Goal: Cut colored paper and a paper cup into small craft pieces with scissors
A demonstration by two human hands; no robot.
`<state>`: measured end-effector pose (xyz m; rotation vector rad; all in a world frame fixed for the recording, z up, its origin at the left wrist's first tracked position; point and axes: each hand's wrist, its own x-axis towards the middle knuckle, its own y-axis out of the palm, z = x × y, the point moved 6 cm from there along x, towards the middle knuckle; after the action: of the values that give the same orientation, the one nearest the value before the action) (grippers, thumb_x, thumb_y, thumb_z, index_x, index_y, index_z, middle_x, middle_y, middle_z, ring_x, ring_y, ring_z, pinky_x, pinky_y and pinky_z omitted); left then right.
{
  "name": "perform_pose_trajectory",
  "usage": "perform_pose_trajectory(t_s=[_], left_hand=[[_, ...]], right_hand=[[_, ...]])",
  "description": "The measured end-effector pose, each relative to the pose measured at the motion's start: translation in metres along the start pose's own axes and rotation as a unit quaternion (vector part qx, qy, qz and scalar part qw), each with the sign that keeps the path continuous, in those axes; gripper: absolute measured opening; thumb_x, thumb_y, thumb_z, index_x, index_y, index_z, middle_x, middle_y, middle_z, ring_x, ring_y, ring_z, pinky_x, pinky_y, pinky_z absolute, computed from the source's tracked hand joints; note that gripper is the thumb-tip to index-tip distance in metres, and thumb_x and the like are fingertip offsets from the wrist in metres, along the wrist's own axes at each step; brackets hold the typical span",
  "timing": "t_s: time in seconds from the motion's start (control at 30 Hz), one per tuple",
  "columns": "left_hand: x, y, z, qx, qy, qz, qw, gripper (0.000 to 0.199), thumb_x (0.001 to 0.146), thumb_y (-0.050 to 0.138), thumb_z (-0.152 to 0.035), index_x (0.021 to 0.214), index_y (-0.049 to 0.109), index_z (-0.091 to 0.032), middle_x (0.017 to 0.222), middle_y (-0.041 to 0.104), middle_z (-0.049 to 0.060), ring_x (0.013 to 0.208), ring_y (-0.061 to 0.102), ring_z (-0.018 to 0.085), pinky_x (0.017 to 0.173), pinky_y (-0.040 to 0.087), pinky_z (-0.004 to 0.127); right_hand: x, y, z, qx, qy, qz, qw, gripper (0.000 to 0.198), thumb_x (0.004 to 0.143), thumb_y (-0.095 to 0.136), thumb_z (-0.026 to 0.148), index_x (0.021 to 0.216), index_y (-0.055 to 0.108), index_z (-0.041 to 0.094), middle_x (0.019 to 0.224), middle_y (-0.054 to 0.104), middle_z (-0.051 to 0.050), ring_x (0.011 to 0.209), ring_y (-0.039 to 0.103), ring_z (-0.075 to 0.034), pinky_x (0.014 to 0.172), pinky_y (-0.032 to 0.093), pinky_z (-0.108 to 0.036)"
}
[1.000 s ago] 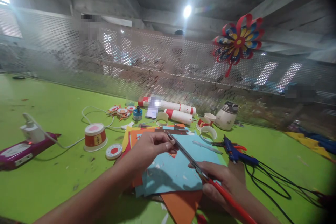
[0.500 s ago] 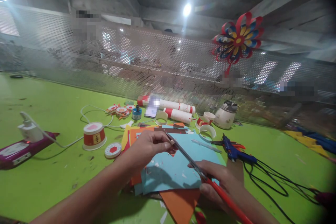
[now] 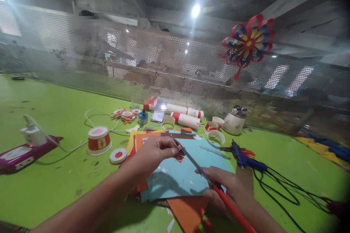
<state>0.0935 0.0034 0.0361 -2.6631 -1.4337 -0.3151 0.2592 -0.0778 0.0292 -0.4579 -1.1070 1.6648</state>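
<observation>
Over a stack of coloured paper, my left hand [image 3: 157, 149] pinches a small piece of paper [image 3: 180, 158], mostly covered by the fingers. My right hand [image 3: 228, 185] grips a pair of scissors [image 3: 194, 162] with red handles. Their long metal blades point up and left, with the tips at the fingertips of my left hand. Light blue sheets [image 3: 177, 187] lie under both hands, with small white scraps scattered on them. An orange sheet [image 3: 188, 213] sticks out of the stack toward me.
A blue glue gun [image 3: 243, 158] with black cables lies at right. Behind the paper are white-and-red tubes [image 3: 186, 120], cut paper rings [image 3: 216, 138] and a white pot-shaped container [image 3: 234, 122]. At left are a red-and-white paper cup [image 3: 98, 142], a round disc [image 3: 118, 155] and a purple power strip [image 3: 30, 156].
Both hands stay almost in place. The red scissor handle and my right thumb have shifted slightly left. The small paper piece has turned a little in my left fingers.
</observation>
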Motion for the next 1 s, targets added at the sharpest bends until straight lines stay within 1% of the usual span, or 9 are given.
perform_pose_trajectory(t_s=[0.13, 0.3, 0.43, 0.6, 0.77, 0.83, 0.9, 1.0], left_hand=[[0.0, 0.0, 0.0, 0.001, -0.003, -0.002, 1.0, 0.013, 0.074, 0.063, -0.023, 0.068, 0.073, -0.017, 0.081, 0.071, 0.008, 0.08, 0.063, 0.02, 0.077, 0.048, 0.033], [0.0, 0.001, 0.0, -0.013, 0.0, 0.005, 1.0, 0.012, 0.074, 0.064, -0.024, 0.069, 0.073, -0.016, 0.082, 0.071, 0.008, 0.08, 0.063, 0.02, 0.078, 0.048, 0.033], [0.001, 0.0, 0.005, -0.033, -0.004, 0.006, 0.999, 0.012, 0.074, 0.066, -0.025, 0.073, 0.074, -0.016, 0.084, 0.071, 0.008, 0.079, 0.063, 0.019, 0.079, 0.049, 0.035], [0.0, 0.002, 0.007, -0.042, -0.013, 0.023, 0.999, 0.012, 0.074, 0.066, -0.024, 0.076, 0.074, -0.015, 0.085, 0.071, 0.009, 0.081, 0.064, 0.02, 0.08, 0.049, 0.037], [0.0, 0.002, 0.007, -0.05, -0.028, 0.01, 0.998, 0.012, 0.072, 0.068, -0.023, 0.069, 0.073, -0.013, 0.087, 0.071, 0.011, 0.084, 0.064, 0.022, 0.08, 0.049, 0.037], [0.0, 0.001, 0.006, -0.06, -0.036, 0.005, 0.998, 0.013, 0.071, 0.069, -0.025, 0.07, 0.073, -0.012, 0.087, 0.07, 0.012, 0.086, 0.064, 0.022, 0.08, 0.05, 0.037], [0.0, 0.0, 0.006, -0.066, -0.043, -0.002, 0.997, 0.015, 0.071, 0.069, -0.027, 0.07, 0.073, -0.012, 0.092, 0.07, 0.013, 0.088, 0.064, 0.023, 0.08, 0.05, 0.036], [0.0, -0.002, 0.006, -0.06, -0.052, -0.01, 0.997, 0.015, 0.072, 0.069, -0.028, 0.069, 0.072, -0.013, 0.101, 0.067, 0.014, 0.091, 0.064, 0.023, 0.076, 0.051, 0.033]], right_hand=[[-0.001, 0.002, -0.003, -0.01, -0.001, -0.004, 1.0, 0.036, 0.089, 0.047, 0.05, 0.084, 0.061, 0.017, 0.072, 0.055, -0.002, 0.065, 0.051, -0.017, 0.06, 0.038, -0.026], [-0.002, 0.003, -0.005, -0.017, -0.002, 0.0, 1.0, 0.031, 0.089, 0.049, 0.045, 0.089, 0.063, 0.017, 0.074, 0.058, -0.003, 0.067, 0.053, -0.018, 0.062, 0.04, -0.027], [-0.004, 0.003, -0.003, -0.026, 0.001, -0.001, 1.0, 0.028, 0.09, 0.049, 0.041, 0.085, 0.062, 0.017, 0.075, 0.06, -0.004, 0.067, 0.054, -0.018, 0.063, 0.041, -0.027], [-0.004, 0.006, -0.001, -0.037, 0.002, -0.01, 0.999, 0.025, 0.091, 0.048, 0.037, 0.084, 0.061, 0.017, 0.075, 0.062, -0.004, 0.067, 0.055, -0.017, 0.062, 0.042, -0.026], [-0.006, 0.007, -0.002, -0.052, 0.001, -0.044, 0.998, 0.026, 0.091, 0.045, 0.032, 0.088, 0.065, 0.015, 0.071, 0.063, -0.004, 0.064, 0.056, -0.017, 0.06, 0.044, -0.025], [-0.005, 0.005, -0.003, -0.057, -0.002, -0.058, 0.997, 0.026, 0.09, 0.048, 0.034, 0.092, 0.066, 0.015, 0.073, 0.065, -0.004, 0.065, 0.058, -0.017, 0.062, 0.045, -0.025], [-0.004, 0.001, -0.006, -0.068, 0.004, -0.081, 0.994, 0.03, 0.088, 0.05, 0.038, 0.098, 0.067, 0.015, 0.074, 0.066, -0.004, 0.066, 0.059, -0.017, 0.063, 0.046, -0.025], [-0.001, -0.007, -0.017, -0.097, 0.039, -0.109, 0.989, 0.039, 0.089, 0.046, 0.044, 0.103, 0.066, 0.013, 0.074, 0.067, -0.005, 0.065, 0.06, -0.018, 0.062, 0.047, -0.027]])
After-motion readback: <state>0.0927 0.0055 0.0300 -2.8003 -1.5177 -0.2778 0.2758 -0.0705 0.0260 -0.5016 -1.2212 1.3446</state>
